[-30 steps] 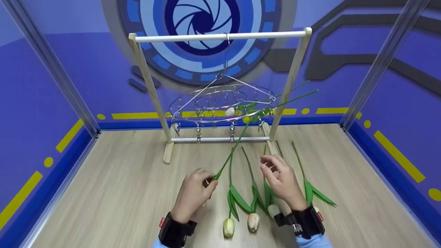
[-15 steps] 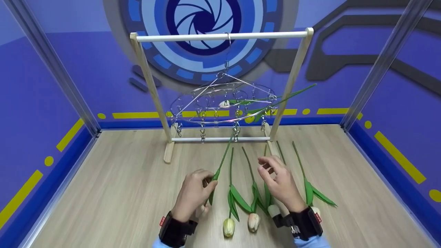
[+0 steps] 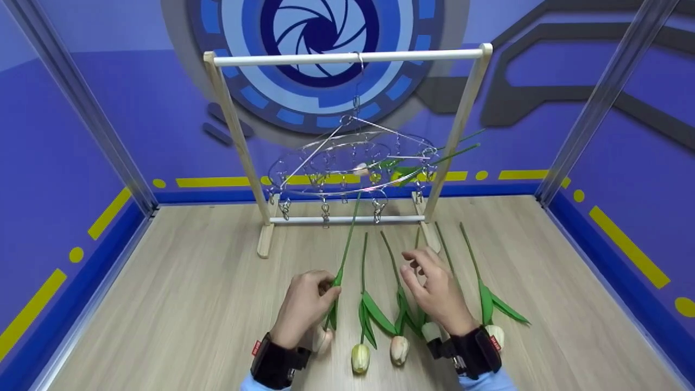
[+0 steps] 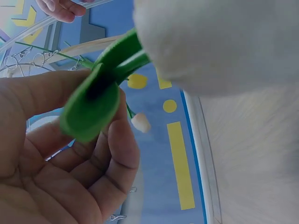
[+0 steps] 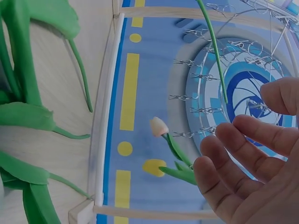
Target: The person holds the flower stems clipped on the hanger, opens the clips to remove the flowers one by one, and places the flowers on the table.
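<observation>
My left hand (image 3: 307,304) pinches an artificial tulip by its leaves, just below the pale bloom (image 4: 210,51). Its green stem (image 3: 349,233) points up and away, the tip near the lower clips of a round wire clip hanger (image 3: 315,153). In the head view I cannot tell whether tip and clips touch; in the right wrist view the stem (image 5: 216,49) ends in front of the clips. My right hand (image 3: 437,293) hovers over the tulips on the table, fingers loosely bent around nothing. From the hanger's right side hang a pinkish-white tulip (image 5: 159,126) and a yellow tulip (image 5: 153,167).
A wooden stand (image 3: 459,125) with a white top bar (image 3: 304,58) carries the hanger. On the table lie several tulips, among them a yellowish one (image 3: 360,358), a pink one (image 3: 399,350) and a white one (image 3: 495,336). Printed panels (image 3: 108,108) wall the sides and back.
The held tulip's stem has swung left. The hanger has turned slightly, shifting its front clips right and its hung tulips. My right hand has drifted a little left and down.
</observation>
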`<state>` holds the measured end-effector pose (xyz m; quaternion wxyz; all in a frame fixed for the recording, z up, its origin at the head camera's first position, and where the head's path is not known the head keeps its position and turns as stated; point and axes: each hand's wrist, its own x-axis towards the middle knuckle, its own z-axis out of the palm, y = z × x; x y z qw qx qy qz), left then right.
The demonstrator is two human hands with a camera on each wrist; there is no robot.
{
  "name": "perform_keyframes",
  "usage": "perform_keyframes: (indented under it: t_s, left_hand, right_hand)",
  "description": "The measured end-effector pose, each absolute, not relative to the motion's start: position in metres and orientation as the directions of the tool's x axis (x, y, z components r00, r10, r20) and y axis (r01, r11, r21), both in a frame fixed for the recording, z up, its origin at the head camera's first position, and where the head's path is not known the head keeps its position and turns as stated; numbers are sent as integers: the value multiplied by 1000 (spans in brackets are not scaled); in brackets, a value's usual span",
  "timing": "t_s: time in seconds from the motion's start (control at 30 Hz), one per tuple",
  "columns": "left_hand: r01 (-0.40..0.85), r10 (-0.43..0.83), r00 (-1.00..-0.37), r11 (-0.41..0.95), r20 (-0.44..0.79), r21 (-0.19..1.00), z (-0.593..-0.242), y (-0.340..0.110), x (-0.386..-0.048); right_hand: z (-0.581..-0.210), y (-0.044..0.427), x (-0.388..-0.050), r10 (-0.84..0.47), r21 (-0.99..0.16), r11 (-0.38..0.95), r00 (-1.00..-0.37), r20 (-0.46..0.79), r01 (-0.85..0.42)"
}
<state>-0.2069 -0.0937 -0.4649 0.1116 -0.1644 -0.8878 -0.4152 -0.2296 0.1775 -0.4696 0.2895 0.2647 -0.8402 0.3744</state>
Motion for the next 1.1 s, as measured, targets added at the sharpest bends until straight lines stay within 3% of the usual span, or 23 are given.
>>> perform_keyframes:
  t_s: [0.13, 0.43, 0.73, 1.1]
  left_hand:
    - [361, 195, -931, 601, 308, 713, -468, -95, -208]
    - [312, 191, -950, 603, 247, 734, -476, -99, -211]
    - [264, 192, -964, 625, 183, 735, -482, -99, -212]
    - [178, 170, -982, 654, 86, 735, -491, -99, -214]
  right_hand:
    - [-473, 175, -229, -246, -449, 585, -676, 694, -675]
    - [-477, 168, -228, -266, -496, 567, -715, 646, -658]
    - [-481, 164, -229, -304, -498, 542, -710, 635, -677]
    - [-484, 160, -226, -341, -520, 575, -763, 549, -632]
